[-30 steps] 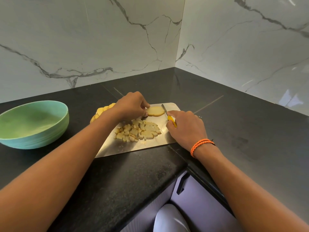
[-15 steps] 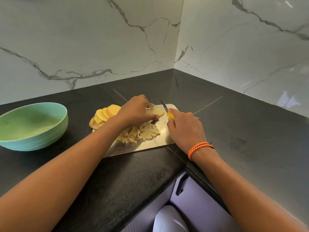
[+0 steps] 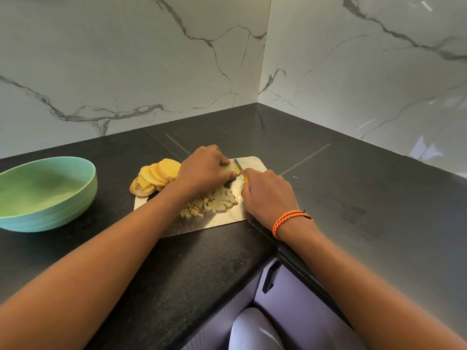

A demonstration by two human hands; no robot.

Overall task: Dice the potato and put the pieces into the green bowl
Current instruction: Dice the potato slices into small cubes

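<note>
1. Head view looks down on a black stone counter (image 3: 192, 269) set in a corner of white marble walls (image 3: 126, 59).
2. A steel cutting board (image 3: 202, 223) lies flat on the counter near its front edge.
3. The left hand (image 3: 202, 170) rests over a potato slice (image 3: 231, 168) on the far part of the board; its fingers (image 3: 225, 161) are curled down over the slice and the thumb presses on its near edge, holding it in place.
4. The right hand (image 3: 267, 193) is closed round a knife with a yellow handle (image 3: 245, 179); only a sliver of the handle shows between the fingers.
5. The knife blade (image 3: 238, 163) points away from the person and sits at the right end of the held slice, just beside the left fingertips.
6. A heap of diced potato pieces (image 3: 214, 202) lies on the board between the two hands, nearer the person than the slice being held.
7. A fanned stack of round potato slices (image 3: 156, 175) sits at the far left corner of the board, partly overhanging onto the counter, just behind the left wrist.
8. The green bowl (image 3: 45, 195) stands upright on the counter, well apart to the left of the board; no potato is visible inside it.
9. An orange braided wristband (image 3: 288, 221) circles the right wrist.
10. Below the counter edge, a pale lilac cabinet front with a dark handle (image 3: 271, 276) shows.
</note>
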